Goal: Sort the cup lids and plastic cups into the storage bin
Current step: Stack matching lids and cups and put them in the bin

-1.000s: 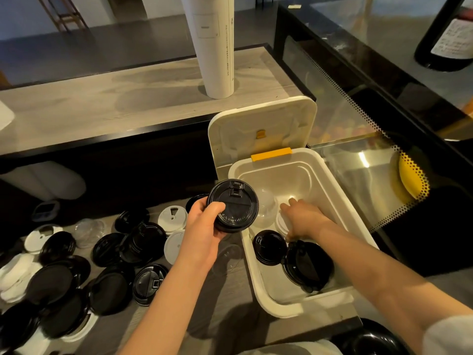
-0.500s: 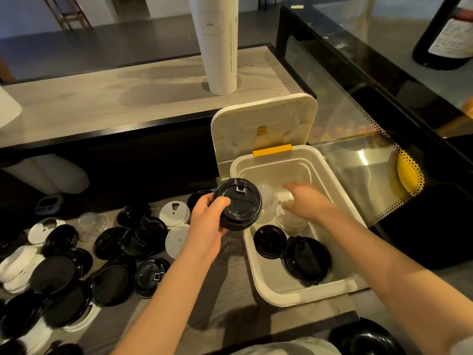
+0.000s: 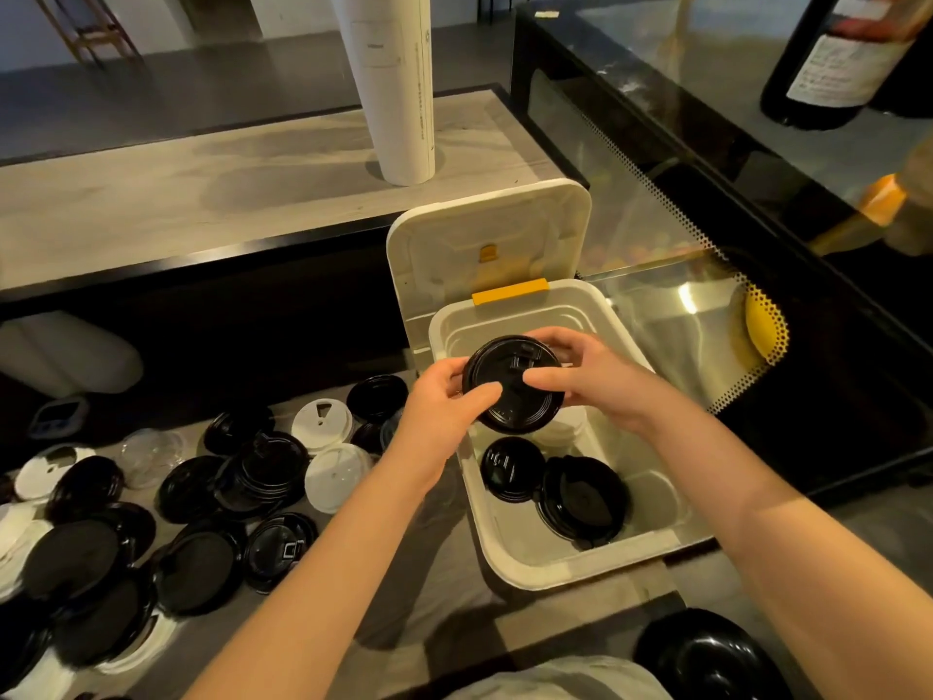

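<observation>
Lids [image 3: 194, 568] crowd counter [image 3: 434, 563] beside storage bin [image 3: 527, 573]; bin cover [image 3: 449, 245] upright.

Dim, warm indoor light. A bright glare spot sits on the glass case [image 3: 687, 297] right of centre; soft shadows cross the wooden counter [image 3: 202, 194] upper left. Lower left, the black lids [image 3: 70, 563] lose detail. Edges bend; slightly soft overall

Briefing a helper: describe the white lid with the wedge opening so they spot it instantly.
Find the white storage bin, cover flipped up. Left of it, among black lids on the counter, lie two white ones. Yours is the farther white lid, with a wedge-shaped opening; the nearer white lid has only a pinhole.
</observation>
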The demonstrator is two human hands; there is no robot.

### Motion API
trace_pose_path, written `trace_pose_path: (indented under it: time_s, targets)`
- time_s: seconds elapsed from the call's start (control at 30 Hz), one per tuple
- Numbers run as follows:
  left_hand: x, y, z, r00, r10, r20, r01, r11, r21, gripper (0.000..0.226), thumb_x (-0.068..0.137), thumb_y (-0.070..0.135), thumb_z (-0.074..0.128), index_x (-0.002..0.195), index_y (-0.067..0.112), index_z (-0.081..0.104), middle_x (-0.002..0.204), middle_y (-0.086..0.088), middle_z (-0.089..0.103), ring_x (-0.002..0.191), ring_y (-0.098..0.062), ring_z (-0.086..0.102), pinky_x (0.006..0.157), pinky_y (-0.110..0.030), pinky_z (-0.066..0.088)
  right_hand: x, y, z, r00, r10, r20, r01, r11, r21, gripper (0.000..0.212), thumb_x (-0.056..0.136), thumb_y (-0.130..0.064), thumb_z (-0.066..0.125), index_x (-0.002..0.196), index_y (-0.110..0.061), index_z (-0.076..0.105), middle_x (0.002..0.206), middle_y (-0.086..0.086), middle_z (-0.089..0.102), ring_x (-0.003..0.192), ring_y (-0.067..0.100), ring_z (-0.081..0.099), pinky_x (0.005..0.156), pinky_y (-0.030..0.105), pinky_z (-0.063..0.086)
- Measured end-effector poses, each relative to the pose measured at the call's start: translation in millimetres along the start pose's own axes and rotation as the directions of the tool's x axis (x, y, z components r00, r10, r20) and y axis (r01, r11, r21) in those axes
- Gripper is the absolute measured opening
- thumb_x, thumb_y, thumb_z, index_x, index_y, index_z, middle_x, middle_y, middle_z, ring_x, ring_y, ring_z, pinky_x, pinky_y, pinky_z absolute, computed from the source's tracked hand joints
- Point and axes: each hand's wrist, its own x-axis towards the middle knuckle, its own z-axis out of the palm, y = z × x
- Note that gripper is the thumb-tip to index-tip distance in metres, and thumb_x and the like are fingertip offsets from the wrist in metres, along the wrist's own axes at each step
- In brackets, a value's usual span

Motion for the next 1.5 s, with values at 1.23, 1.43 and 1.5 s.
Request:
trace_pose_path:
  time_s: [1.23, 1.43, 1.5]
  targets:
    - [-19, -33, -25, 0.951, 0.221, 0.216, -0.298, 0.478, 0.826, 0.073, 0.090, 0.043, 0.052, 0.149, 0.018, 0.018, 0.158, 0.004, 0.007, 0.145, -0.008, 0.002, 0.117, -0.029, 0.008, 51, 108, 32, 0.998, -0.041, 0.037, 0.043, 0.151, -0.988, 0.042, 0.087, -0.042, 0.059, 0.115, -0.011, 0.055, 0.115, 0.008, 0.051, 0.109, 0.027, 0.052, 0.078, 0.036, 0.046]
    - [-18, -31, -25, 0.955, 0.203, 0.218, -0.289, 0.457, 0.841, 0.073, 0.090, 0.046, 0.050, 0.150, 0.019, 0.017, 0.158, 0.005, 0.006, 0.145, -0.008, 0.002, 0.117, -0.030, 0.008, 51, 97, 20, 0.996, -0.067, -0.050, -0.023, 0.356, -0.934, 0.035, 0.090, -0.036, 0.056, 0.115, -0.012, 0.059, 0.111, 0.009, 0.061, 0.106, 0.027, 0.056, 0.084, 0.031, 0.043]
    - [-17, -31, -25, 0.954, 0.204, 0.218, -0.290, 0.452, 0.844, 0.073, 0.090, 0.046, 0.051, 0.150, 0.019, 0.018, 0.158, 0.005, 0.007, 0.145, -0.008, 0.002, 0.116, -0.030, 0.008, 56, 92, 6, 0.982, -0.122, -0.143, -0.075, 0.441, -0.894, 0.030, 0.091, -0.023, 0.053, 0.117, -0.009, 0.060, 0.113, 0.012, 0.060, 0.107, 0.028, 0.055, 0.085, 0.030, 0.042]
